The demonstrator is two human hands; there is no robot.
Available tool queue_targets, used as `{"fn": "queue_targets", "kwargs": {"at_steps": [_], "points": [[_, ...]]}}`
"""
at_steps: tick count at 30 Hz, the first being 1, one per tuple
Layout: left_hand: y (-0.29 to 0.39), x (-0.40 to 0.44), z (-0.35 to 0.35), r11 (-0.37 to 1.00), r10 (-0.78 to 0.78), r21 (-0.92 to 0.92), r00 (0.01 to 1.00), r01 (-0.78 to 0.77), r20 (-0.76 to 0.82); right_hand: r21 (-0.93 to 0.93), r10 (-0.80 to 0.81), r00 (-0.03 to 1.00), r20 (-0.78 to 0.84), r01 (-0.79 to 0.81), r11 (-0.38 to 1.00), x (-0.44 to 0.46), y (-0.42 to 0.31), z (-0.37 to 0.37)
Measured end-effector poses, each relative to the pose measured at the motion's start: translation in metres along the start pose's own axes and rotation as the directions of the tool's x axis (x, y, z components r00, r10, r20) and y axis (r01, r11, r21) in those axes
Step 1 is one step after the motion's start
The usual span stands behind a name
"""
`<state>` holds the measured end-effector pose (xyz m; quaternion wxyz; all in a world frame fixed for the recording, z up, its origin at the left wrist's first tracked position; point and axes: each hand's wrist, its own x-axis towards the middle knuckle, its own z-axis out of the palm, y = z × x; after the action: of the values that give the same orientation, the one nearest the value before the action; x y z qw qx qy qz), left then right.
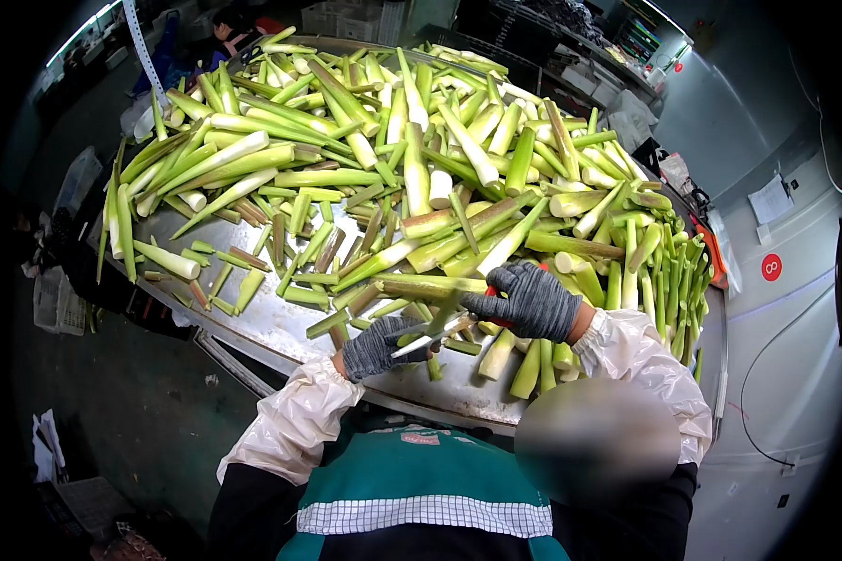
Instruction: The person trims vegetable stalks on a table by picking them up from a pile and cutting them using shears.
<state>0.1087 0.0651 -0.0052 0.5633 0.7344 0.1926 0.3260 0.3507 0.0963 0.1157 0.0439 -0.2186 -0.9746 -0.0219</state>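
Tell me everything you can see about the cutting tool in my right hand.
The cutting tool resembles scissors, with shiny, metallic-looking blades and red handles, mostly hidden by the gray-gloved right hand gripping them. It points leftward over the table, a bright blade overlapping the left hand in view. How wide it's open, or whether it touches that glove, is unclear.
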Motion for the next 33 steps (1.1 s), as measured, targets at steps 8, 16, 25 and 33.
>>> {"fn": "queue_targets", "kwargs": {"at_steps": [8, 16, 25, 33], "points": [[-0.004, -0.008, -0.001, 0.951, -0.188, -0.262, 0.98, 0.167, -0.058, 0.375, 0.33, 0.939, -0.101, -0.271, 0.886, 0.013, -0.013, 0.011], [-0.026, -0.014, -0.001, 0.997, -0.066, 0.028, 0.984, 0.072, -0.168, 0.717, 0.384, 0.916, -0.115, -0.191, 0.67, 0.05, -0.068, 0.033], [0.003, -0.01, -0.007, 0.782, -0.188, -0.623, 0.962, 0.026, -0.196, 0.814, 0.798, 0.54, -0.266, -0.317, 0.486, -0.013, -0.001, -0.05], [-0.006, -0.011, -0.022, 0.742, -0.133, -0.667, 0.963, -0.061, -0.236, 0.66, 0.781, 0.135, -0.61, -0.459, 0.595, -0.234, 0.266, -0.099]]}}
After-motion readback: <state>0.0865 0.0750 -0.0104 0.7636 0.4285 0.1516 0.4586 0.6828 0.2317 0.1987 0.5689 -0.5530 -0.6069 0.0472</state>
